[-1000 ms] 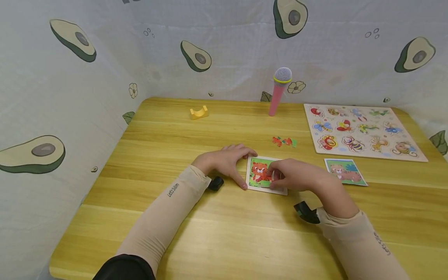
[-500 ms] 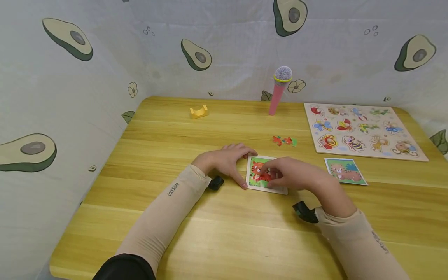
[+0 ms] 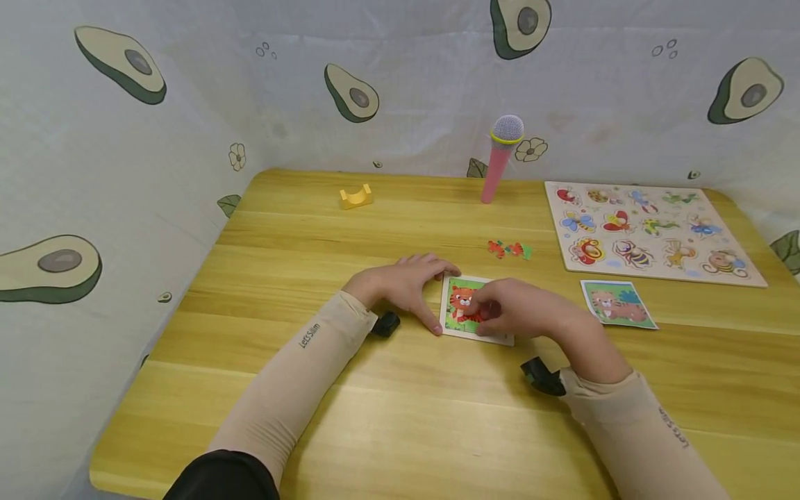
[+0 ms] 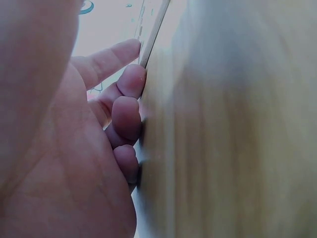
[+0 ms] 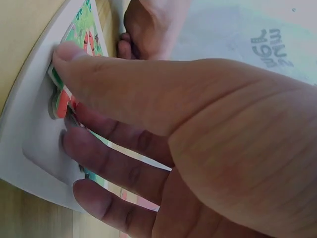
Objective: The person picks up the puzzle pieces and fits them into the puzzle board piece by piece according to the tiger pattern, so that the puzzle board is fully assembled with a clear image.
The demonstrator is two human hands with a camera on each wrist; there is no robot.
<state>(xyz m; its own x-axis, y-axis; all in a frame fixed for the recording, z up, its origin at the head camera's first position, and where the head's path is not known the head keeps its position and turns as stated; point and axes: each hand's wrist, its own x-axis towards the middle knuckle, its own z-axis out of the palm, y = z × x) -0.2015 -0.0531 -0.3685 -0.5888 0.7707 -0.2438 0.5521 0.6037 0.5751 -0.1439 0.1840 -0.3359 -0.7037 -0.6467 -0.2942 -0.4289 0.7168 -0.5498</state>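
Note:
A small square jigsaw tray [image 3: 445,305] lies mid-table, showing an orange tiger on green. My left hand [image 3: 406,286] holds its left side, thumb at the near corner and index finger at the far corner. In the left wrist view, the other fingertips [image 4: 127,119] sit low at the table. My right hand [image 3: 519,309] is over the tray's right half, thumb and fingers bent. The right wrist view shows them pinching a red-and-green jigsaw piece [image 5: 61,103] at the edge of the assembled part. Beside it is a bare white stretch of tray; the fingers partly hide the picture.
Several loose red and green jigsaw pieces [image 3: 497,248] lie beyond the tray. A tiger picture card [image 3: 619,305] is to the right, below a wooden insect puzzle board [image 3: 653,229]. A pink toy microphone [image 3: 496,163] stands at the back; a yellow arched block [image 3: 356,197] sits back left.
The right hand's fingers have shifted a little left across the tiger picture, mostly in the first half second. My left hand and the tray stay put.

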